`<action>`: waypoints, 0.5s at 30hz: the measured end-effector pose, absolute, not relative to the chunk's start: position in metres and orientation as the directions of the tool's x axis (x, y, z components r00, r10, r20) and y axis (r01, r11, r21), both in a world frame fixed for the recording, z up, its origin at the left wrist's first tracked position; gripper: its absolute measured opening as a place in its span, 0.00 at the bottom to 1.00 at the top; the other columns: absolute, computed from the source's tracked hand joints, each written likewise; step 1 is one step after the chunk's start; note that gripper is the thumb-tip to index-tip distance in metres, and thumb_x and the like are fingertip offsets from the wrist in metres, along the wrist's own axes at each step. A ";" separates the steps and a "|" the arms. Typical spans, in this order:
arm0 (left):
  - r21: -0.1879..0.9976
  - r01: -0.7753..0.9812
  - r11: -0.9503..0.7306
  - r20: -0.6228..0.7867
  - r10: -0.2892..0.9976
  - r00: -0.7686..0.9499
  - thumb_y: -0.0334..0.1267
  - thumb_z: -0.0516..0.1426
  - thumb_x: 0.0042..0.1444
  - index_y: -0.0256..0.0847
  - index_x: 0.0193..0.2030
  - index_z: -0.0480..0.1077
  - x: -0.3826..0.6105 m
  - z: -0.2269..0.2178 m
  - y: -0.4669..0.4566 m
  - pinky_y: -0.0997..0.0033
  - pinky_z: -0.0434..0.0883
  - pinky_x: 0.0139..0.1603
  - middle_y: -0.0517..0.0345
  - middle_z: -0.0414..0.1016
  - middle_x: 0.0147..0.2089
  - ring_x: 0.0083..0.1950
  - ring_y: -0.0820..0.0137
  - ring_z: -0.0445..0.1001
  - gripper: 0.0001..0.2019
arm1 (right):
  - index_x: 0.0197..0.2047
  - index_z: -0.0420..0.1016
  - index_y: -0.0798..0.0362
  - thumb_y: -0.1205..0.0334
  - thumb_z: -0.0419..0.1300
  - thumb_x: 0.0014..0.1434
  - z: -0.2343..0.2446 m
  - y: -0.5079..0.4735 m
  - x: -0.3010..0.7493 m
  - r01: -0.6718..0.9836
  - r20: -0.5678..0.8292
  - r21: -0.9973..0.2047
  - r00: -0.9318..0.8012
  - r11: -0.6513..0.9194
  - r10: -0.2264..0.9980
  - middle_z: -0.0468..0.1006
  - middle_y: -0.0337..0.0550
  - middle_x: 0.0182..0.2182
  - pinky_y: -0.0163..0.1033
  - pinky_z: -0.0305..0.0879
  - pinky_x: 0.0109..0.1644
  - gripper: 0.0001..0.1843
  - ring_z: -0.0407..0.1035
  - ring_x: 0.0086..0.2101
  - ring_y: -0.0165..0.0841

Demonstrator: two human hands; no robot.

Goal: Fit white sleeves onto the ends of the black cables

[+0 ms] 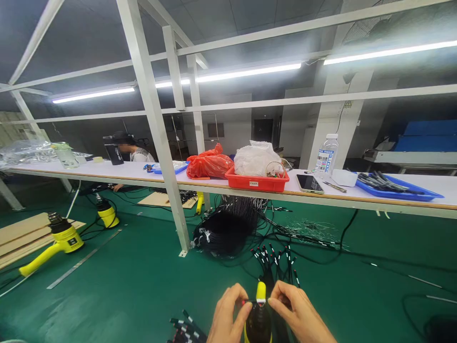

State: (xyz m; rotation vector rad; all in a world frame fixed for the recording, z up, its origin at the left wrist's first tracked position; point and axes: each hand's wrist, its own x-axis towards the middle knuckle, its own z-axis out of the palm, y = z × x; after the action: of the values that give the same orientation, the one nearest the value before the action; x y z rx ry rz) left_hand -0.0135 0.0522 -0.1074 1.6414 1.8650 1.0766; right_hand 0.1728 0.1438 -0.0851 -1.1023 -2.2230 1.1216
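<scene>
- Your left hand (228, 312) is low in view, thumb and forefinger pinched on a short dark cable (252, 301) with a red end.
- Your right hand (298, 312) faces it, fingertips bunched near the white band; cannot tell whether that grip is clamped on anything.
- Cable lies crosswise between your hands, at the nozzle end of a black-and-yellow heat gun (257, 326), nozzle up.
- Just beyond your fingers, a spray of black leads (274, 261), many with red or white tips, on the green table (143, 290).
- Second bunch (185, 328) near your left hand, at the bottom edge.
- Farther off, under the white shelf (293, 180), a thick black coil (224, 233).
- On the shelf: red bag (209, 163), red tray (257, 183) bearing a white plastic bag (256, 159), phone (310, 184), clear bottle (326, 157), blue tray (430, 194) of dark pieces.
- To your left, two more yellow heat guns, one nearer (67, 238), one farther (107, 214), with a metal strip (84, 259) beside them.
- Another person (142, 155) sits across, far left.
</scene>
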 end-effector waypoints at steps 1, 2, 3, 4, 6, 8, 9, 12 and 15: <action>0.779 0.627 -0.009 0.175 0.963 -0.204 0.56 0.48 0.64 0.44 0.34 0.68 -0.014 -0.107 0.052 0.70 0.69 0.45 0.57 0.73 0.36 0.38 0.67 0.70 0.19 | 0.29 0.67 0.50 0.52 0.53 0.63 -0.085 0.144 0.172 0.457 0.012 -0.813 -0.607 0.361 0.795 0.71 0.36 0.27 0.35 0.57 0.35 0.14 0.64 0.32 0.34; 0.782 0.624 -0.003 0.183 0.957 -0.224 0.56 0.49 0.64 0.44 0.35 0.69 -0.013 -0.107 0.052 0.69 0.69 0.46 0.57 0.73 0.36 0.39 0.66 0.71 0.19 | 0.28 0.67 0.50 0.51 0.52 0.63 -0.085 0.144 0.172 0.465 0.007 -0.808 -0.607 0.362 0.795 0.70 0.36 0.27 0.35 0.57 0.35 0.15 0.64 0.31 0.34; 0.785 0.619 0.012 0.190 0.947 -0.260 0.57 0.49 0.63 0.45 0.34 0.69 -0.013 -0.108 0.052 0.69 0.69 0.46 0.58 0.73 0.34 0.39 0.66 0.71 0.20 | 0.27 0.66 0.50 0.50 0.51 0.64 -0.084 0.143 0.172 0.484 -0.003 -0.795 -0.604 0.364 0.797 0.70 0.36 0.26 0.36 0.56 0.36 0.17 0.64 0.31 0.34; 0.789 0.614 0.034 0.193 0.935 -0.298 0.59 0.48 0.63 0.45 0.32 0.69 -0.011 -0.110 0.052 0.69 0.69 0.46 0.59 0.73 0.32 0.38 0.65 0.72 0.21 | 0.26 0.66 0.50 0.49 0.50 0.64 -0.084 0.143 0.171 0.506 -0.014 -0.781 -0.601 0.366 0.799 0.70 0.37 0.26 0.36 0.56 0.37 0.19 0.64 0.32 0.35; 0.796 0.600 0.082 0.178 0.915 -0.362 0.62 0.46 0.62 0.46 0.24 0.68 -0.008 -0.112 0.052 0.69 0.69 0.44 0.59 0.71 0.25 0.35 0.65 0.72 0.26 | 0.25 0.65 0.50 0.46 0.46 0.66 -0.082 0.142 0.171 0.536 -0.028 -0.756 -0.599 0.375 0.800 0.69 0.38 0.26 0.37 0.55 0.38 0.24 0.63 0.33 0.36; 0.809 0.575 0.119 0.138 0.914 -0.383 0.63 0.42 0.63 0.46 0.18 0.64 -0.007 -0.113 0.052 0.70 0.69 0.40 0.60 0.67 0.20 0.31 0.66 0.71 0.31 | 0.23 0.63 0.50 0.44 0.43 0.67 -0.079 0.141 0.171 0.530 -0.027 -0.755 -0.614 0.387 0.789 0.68 0.37 0.25 0.37 0.53 0.37 0.27 0.62 0.32 0.36; 0.821 0.557 0.128 0.122 0.913 -0.389 0.62 0.40 0.64 0.45 0.18 0.63 -0.008 -0.113 0.052 0.70 0.69 0.39 0.59 0.67 0.20 0.30 0.66 0.71 0.31 | 0.22 0.60 0.50 0.44 0.41 0.67 -0.077 0.141 0.171 0.517 -0.024 -0.763 -0.622 0.387 0.783 0.65 0.36 0.23 0.37 0.52 0.36 0.27 0.61 0.30 0.35; 0.846 0.519 0.119 0.118 0.909 -0.400 0.54 0.39 0.67 0.44 0.27 0.67 -0.021 -0.123 0.052 0.71 0.70 0.41 0.59 0.71 0.27 0.34 0.67 0.72 0.26 | 0.21 0.54 0.50 0.41 0.39 0.67 -0.073 0.141 0.170 0.460 -0.019 -0.813 -0.632 0.356 0.775 0.56 0.33 0.21 0.37 0.48 0.32 0.28 0.54 0.26 0.32; 0.737 0.647 0.196 0.038 0.944 -0.329 0.31 0.48 0.60 0.41 0.50 0.69 -0.044 -0.161 0.053 0.71 0.68 0.54 0.53 0.76 0.47 0.50 0.68 0.74 0.14 | 0.21 0.52 0.49 0.38 0.39 0.65 -0.073 0.142 0.170 0.402 -0.031 -0.869 -0.627 0.289 0.779 0.52 0.32 0.21 0.37 0.45 0.30 0.29 0.49 0.25 0.30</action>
State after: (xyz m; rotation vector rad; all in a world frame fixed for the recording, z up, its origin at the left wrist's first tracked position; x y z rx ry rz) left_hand -0.0440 0.0535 -0.1605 1.4838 2.0522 0.9365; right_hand 0.1703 0.1422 -0.0725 -1.0603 -2.1645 1.2801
